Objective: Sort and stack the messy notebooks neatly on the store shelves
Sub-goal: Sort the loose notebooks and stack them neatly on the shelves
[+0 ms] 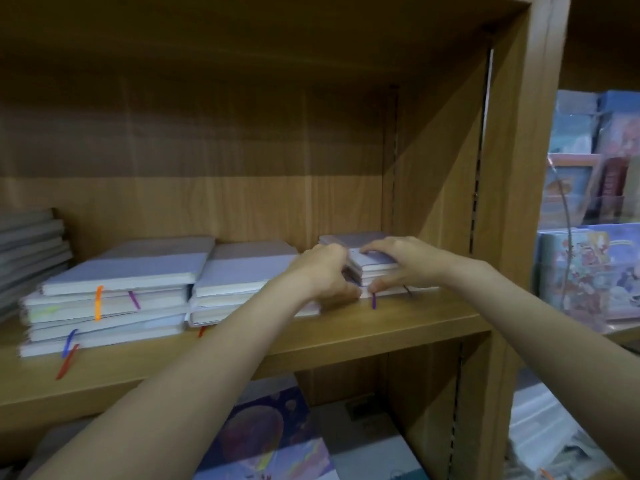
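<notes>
Three stacks of pale lavender notebooks lie on a wooden shelf (398,320). The left stack (114,299) is uneven, with orange, purple, blue and red ribbon markers hanging out. The middle stack (242,282) is lower. My left hand (325,271) grips the left front corner of the small right stack (374,263), fingers curled over its top. My right hand (401,263) holds the same stack from the right, fingers on top and thumb at the front edge. A purple ribbon (374,301) hangs from that stack.
Grey notebooks (31,251) are piled at the far left. The shelf's side wall (446,188) stands close to the right stack. Illustrated books (273,438) lie on the lower shelf. Colourful boxed items (588,271) fill the neighbouring unit on the right.
</notes>
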Motion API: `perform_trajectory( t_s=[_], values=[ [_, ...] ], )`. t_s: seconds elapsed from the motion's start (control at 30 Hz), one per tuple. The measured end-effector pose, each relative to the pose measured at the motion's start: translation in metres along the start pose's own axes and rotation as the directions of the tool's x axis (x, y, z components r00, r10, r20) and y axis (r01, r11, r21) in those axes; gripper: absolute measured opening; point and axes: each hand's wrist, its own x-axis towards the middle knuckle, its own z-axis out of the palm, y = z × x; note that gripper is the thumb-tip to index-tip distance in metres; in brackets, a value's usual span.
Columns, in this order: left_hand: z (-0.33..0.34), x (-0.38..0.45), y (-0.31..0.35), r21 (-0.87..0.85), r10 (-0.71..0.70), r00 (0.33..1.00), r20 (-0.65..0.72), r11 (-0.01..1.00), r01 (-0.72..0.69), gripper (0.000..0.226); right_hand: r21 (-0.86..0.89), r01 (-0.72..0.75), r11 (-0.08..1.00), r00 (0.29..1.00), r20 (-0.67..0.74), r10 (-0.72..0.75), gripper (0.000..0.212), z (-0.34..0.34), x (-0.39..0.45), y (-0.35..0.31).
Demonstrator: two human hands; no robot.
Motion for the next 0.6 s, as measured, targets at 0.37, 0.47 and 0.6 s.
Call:
perform_trajectory(
  t_s=[0.37,0.47,0.6],
  values=[
    [-0.070,-0.058,-0.080,-0.029,-0.077,0.994,-0.082,0.997,0.074,0.030,-0.094,-0.086,0.992,0.995,0.034,0.089,0.080,-0.011,0.006,-0.015],
    [-0.102,-0.081,-0.095,-0.095,-0.103,0.990,-0.097,0.991,0.094,0.028,-0.130,-0.094,0.987,0.992,-0.093,0.082,0.068,-0.009,-0.004,-0.019],
    [-0.111,-0.106,-0.113,-0.050,-0.103,0.990,0.095,0.993,0.108,0.036,-0.416,-0.029,0.909,0.748,-0.613,-0.256,0.048,0.002,-0.017,-0.024]
  ],
)
